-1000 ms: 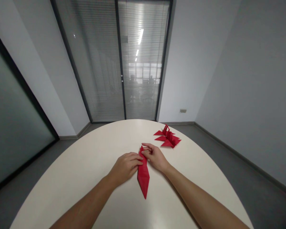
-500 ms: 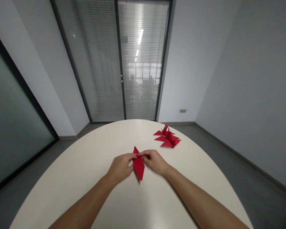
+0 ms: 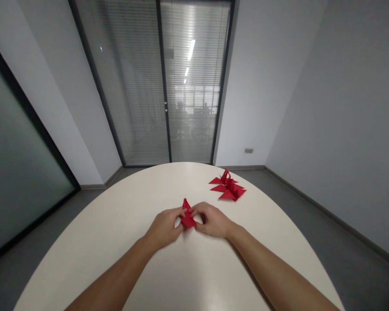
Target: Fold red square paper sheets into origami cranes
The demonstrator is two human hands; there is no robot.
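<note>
A piece of folded red origami paper (image 3: 188, 221) is held between my two hands above the middle of the table. My left hand (image 3: 166, 223) pinches its left side, with the fingers on top and the thumb near the lower edge. On the other side, my right hand (image 3: 212, 219) grips the paper with curled fingers and the thumb at its lower right corner. One narrow point of the paper stands up at the far end. My fingertips cover part of the folds.
Several folded red paper cranes (image 3: 228, 188) sit close together at the far right of the round white table (image 3: 123, 216). Beyond the table's curved edge are a glass door with blinds (image 3: 191, 121) and pale walls.
The near point of the red paper, which stretched toward me, is now folded up, so the paper looks shorter. My right thumb has come down to its lower right corner.
</note>
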